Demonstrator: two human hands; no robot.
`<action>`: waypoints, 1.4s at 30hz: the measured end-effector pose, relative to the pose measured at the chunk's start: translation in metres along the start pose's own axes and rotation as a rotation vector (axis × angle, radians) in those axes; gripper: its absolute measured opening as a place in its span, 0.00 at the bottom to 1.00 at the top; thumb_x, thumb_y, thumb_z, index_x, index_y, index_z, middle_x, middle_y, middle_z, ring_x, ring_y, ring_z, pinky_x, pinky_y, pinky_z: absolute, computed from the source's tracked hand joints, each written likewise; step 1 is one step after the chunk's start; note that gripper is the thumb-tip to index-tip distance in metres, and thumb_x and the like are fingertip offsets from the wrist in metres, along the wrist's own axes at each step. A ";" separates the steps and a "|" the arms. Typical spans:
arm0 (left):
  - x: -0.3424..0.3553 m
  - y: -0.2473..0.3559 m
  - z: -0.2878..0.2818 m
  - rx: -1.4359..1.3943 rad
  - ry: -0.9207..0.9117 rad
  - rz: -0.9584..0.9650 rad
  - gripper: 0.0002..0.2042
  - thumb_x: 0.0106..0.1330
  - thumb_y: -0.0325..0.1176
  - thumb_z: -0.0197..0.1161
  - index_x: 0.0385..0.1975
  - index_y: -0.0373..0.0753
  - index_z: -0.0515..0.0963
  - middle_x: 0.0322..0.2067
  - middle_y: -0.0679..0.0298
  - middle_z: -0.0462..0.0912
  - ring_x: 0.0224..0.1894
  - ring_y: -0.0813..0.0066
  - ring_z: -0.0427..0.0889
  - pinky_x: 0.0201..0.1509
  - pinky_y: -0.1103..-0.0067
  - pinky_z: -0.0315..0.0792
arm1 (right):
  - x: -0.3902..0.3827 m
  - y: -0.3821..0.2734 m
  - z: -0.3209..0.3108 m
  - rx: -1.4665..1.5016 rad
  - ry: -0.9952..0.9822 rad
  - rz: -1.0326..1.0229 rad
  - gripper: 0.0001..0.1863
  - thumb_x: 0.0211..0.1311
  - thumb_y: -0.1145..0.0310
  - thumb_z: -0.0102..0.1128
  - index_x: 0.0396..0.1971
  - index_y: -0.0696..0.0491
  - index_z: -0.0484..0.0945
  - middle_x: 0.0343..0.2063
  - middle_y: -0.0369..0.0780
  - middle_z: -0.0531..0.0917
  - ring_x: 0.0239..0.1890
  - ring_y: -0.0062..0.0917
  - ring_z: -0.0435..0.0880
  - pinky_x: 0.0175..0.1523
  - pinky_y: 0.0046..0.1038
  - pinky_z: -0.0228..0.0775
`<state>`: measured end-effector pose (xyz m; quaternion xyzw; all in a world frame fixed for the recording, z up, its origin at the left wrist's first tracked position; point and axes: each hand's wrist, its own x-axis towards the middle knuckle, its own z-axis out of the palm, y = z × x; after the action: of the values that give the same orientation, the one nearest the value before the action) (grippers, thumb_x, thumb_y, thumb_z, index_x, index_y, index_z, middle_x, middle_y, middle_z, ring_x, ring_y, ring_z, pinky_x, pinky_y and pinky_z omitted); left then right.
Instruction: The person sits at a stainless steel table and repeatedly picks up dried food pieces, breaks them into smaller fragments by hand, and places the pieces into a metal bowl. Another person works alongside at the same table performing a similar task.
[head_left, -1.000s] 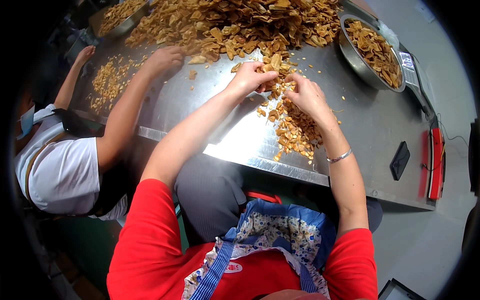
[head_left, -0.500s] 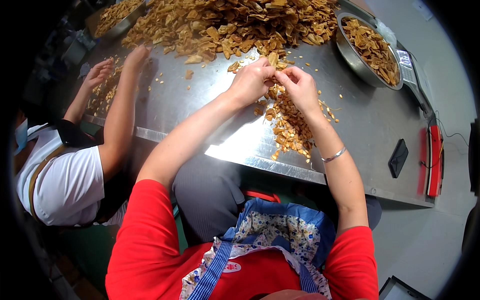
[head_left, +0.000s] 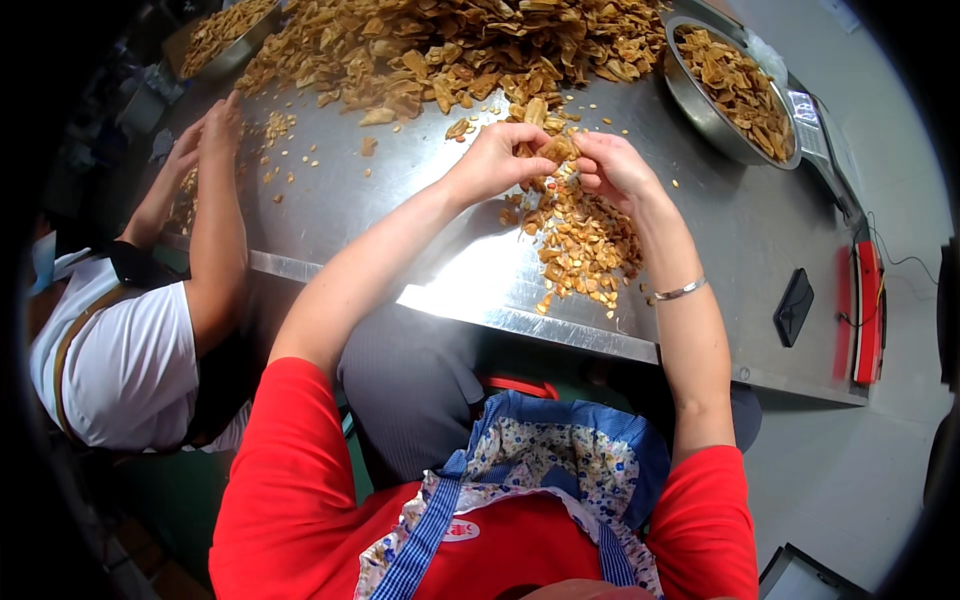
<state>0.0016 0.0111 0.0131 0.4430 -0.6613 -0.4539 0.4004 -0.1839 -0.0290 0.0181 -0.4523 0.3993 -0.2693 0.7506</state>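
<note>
- Landmark: loose brown-yellow fragment heap [head_left: 588, 248] on grey metal table [head_left: 760, 265].
- Left hand [head_left: 503, 160], right hand [head_left: 618, 165]: fingertips pinching one wrinkled amber dried piece [head_left: 560, 150] at heap's far end.

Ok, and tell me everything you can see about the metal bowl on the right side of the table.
The bowl is round, silvery and metal-looking, with smooth sloping walls and a thin rim. It is heaped with brown, dried-looking pieces. It stands at the far right of the table, beside a grey device; what supports its base is hidden. Neither the left hand nor the right hand touches it.
</note>
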 end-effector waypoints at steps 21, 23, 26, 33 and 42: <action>0.006 -0.013 -0.007 -0.310 0.172 -0.250 0.04 0.55 0.26 0.56 0.26 0.31 0.74 0.17 0.64 0.74 0.15 0.82 0.72 0.18 0.86 0.65 | -0.014 0.012 0.050 -1.356 0.428 -0.686 0.18 0.52 0.57 0.54 0.26 0.59 0.70 0.24 0.46 0.75 0.27 0.40 0.76 0.30 0.35 0.67; 0.005 -0.010 -0.006 -0.318 0.174 -0.276 0.04 0.55 0.26 0.56 0.27 0.31 0.74 0.16 0.64 0.74 0.15 0.82 0.72 0.18 0.86 0.65 | -0.012 0.016 0.051 -1.363 0.439 -0.728 0.17 0.51 0.59 0.56 0.26 0.60 0.70 0.24 0.46 0.75 0.28 0.40 0.76 0.30 0.35 0.68; 0.003 -0.002 -0.004 -0.209 0.198 -0.208 0.04 0.55 0.25 0.56 0.25 0.30 0.75 0.17 0.64 0.75 0.16 0.82 0.72 0.18 0.86 0.66 | -0.009 0.018 0.050 -1.295 0.440 -0.681 0.16 0.51 0.60 0.56 0.27 0.61 0.71 0.25 0.47 0.75 0.28 0.40 0.76 0.31 0.35 0.68; 0.000 0.002 -0.001 -0.010 0.169 -0.019 0.04 0.54 0.22 0.55 0.24 0.29 0.76 0.18 0.64 0.75 0.16 0.83 0.72 0.18 0.86 0.65 | -0.014 0.008 0.046 -1.129 0.374 -0.647 0.18 0.56 0.60 0.50 0.21 0.62 0.72 0.20 0.49 0.75 0.24 0.40 0.76 0.29 0.34 0.66; 0.000 0.003 -0.005 -0.269 0.097 -0.044 0.05 0.55 0.27 0.56 0.25 0.31 0.74 0.17 0.64 0.75 0.18 0.81 0.74 0.21 0.84 0.68 | -0.006 0.010 0.032 -0.923 0.282 -0.794 0.17 0.60 0.63 0.45 0.20 0.61 0.71 0.14 0.47 0.73 0.18 0.37 0.73 0.24 0.32 0.64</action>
<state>0.0059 0.0100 0.0173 0.4212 -0.5647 -0.5251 0.4774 -0.1602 -0.0050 0.0203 -0.8039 0.3711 -0.3848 0.2607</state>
